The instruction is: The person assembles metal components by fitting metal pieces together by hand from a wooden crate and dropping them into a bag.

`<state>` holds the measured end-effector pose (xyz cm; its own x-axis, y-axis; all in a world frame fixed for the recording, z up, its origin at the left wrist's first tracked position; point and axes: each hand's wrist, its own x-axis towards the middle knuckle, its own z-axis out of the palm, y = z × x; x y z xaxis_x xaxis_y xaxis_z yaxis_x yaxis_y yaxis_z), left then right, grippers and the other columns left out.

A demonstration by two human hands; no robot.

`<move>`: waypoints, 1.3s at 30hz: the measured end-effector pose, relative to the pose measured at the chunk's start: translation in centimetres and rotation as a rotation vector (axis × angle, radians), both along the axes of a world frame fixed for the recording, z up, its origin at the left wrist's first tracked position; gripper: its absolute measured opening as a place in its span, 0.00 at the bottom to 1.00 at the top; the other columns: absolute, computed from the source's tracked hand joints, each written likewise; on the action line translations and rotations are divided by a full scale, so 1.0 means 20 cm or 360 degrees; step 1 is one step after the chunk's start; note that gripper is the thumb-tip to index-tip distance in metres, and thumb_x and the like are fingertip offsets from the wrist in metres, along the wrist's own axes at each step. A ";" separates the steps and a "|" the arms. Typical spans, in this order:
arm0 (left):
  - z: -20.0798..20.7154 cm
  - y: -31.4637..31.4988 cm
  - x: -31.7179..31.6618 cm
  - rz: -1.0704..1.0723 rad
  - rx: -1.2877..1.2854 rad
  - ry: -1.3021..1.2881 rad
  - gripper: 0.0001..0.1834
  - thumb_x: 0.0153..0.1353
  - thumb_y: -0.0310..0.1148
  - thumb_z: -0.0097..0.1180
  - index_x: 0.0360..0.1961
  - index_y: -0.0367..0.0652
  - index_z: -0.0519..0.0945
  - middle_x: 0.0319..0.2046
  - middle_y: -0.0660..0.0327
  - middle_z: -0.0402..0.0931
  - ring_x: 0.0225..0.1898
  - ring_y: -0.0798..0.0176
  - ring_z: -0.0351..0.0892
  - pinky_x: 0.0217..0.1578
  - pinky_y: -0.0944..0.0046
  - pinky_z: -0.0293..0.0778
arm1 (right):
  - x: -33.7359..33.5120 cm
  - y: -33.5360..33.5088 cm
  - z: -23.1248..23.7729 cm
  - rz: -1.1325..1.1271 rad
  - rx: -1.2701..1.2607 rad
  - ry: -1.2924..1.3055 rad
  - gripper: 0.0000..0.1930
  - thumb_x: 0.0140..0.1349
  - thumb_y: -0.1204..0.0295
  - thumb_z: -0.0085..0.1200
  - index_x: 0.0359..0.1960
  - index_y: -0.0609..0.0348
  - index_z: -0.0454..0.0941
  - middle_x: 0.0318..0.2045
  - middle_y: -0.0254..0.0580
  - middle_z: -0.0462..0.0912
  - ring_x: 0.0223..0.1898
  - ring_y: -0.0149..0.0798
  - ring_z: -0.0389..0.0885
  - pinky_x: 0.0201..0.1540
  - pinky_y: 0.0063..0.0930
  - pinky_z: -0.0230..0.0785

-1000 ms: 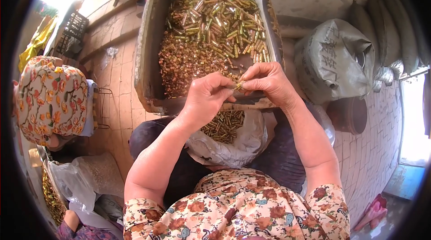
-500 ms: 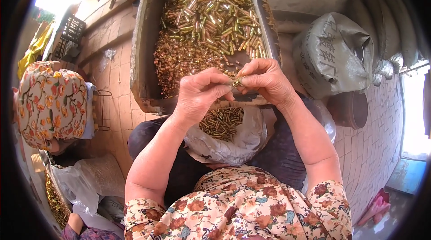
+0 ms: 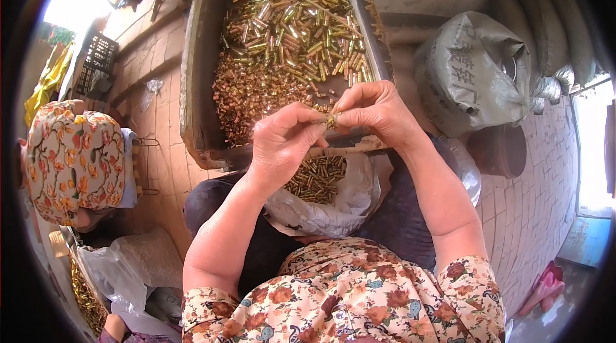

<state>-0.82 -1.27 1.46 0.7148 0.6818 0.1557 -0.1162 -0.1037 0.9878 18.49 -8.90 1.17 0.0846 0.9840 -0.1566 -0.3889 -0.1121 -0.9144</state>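
Both hands pinch one small brass piece [image 3: 331, 118] between them — left hand [image 3: 282, 141] and right hand [image 3: 375, 111] meet fingertip to fingertip. Just below them, the white bag [image 3: 333, 205] holds a modest heap; beyond them, the wooden tray [image 3: 196, 105] lies heaped — most looks unhandled. Right of the right hand slumps a grey printed sack [image 3: 471, 73].

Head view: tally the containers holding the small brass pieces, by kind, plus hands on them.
Wooden tray of brass pieces: 1
White plastic bag of brass pieces on the lap: 1
Hands pinching a brass piece: 2, left hand and right hand
Total: 4
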 end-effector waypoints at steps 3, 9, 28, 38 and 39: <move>0.00 0.00 -0.02 -0.0145 -0.0072 0.0233 0.02 0.58 0.18 0.57 0.34 0.34 0.79 0.25 0.63 0.76 0.27 0.72 0.78 0.28 0.72 0.75 | 0.04 -0.02 0.02 0.0157 -0.0043 -0.0321 0.06 0.48 0.83 0.64 0.29 0.65 0.83 0.28 0.38 0.84 0.29 0.28 0.81 0.35 0.21 0.74; 0.05 0.04 -0.02 -0.0261 0.0512 0.0464 0.05 0.52 0.19 0.60 0.32 0.33 0.80 0.26 0.58 0.77 0.29 0.63 0.77 0.31 0.65 0.72 | 0.05 -0.05 0.03 0.0651 -0.0091 -0.0582 0.07 0.50 0.82 0.62 0.33 0.66 0.83 0.29 0.34 0.83 0.34 0.25 0.78 0.39 0.20 0.70; -0.24 0.29 0.39 -0.0207 0.1772 0.0914 0.09 0.42 0.21 0.55 0.28 0.42 0.81 0.28 0.61 0.76 0.37 0.54 0.74 0.43 0.56 0.67 | 0.19 0.34 -0.23 -0.0359 0.0218 -0.2640 0.04 0.49 0.75 0.55 0.28 0.59 0.80 0.27 0.49 0.80 0.34 0.53 0.81 0.37 0.46 0.73; -0.25 0.29 0.40 -0.0238 0.1877 0.1071 0.09 0.38 0.21 0.60 0.26 0.38 0.79 0.28 0.54 0.78 0.38 0.52 0.77 0.45 0.55 0.66 | 0.18 0.36 -0.24 -0.0315 0.0255 -0.2217 0.11 0.47 0.77 0.53 0.34 0.59 0.83 0.31 0.55 0.82 0.36 0.51 0.82 0.39 0.40 0.74; -0.25 0.28 0.40 -0.0230 0.1873 0.1068 0.09 0.38 0.21 0.60 0.26 0.38 0.79 0.28 0.54 0.78 0.38 0.52 0.77 0.45 0.55 0.66 | 0.19 0.35 -0.25 -0.0338 0.0278 -0.1958 0.12 0.47 0.78 0.54 0.35 0.59 0.83 0.30 0.53 0.83 0.34 0.47 0.82 0.38 0.37 0.74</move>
<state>7.23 4.40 -3.58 0.9354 0.3012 0.1854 0.2656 -0.9443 0.1943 22.23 -1.83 -3.73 0.2405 0.9328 0.2684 0.7332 0.0066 -0.6800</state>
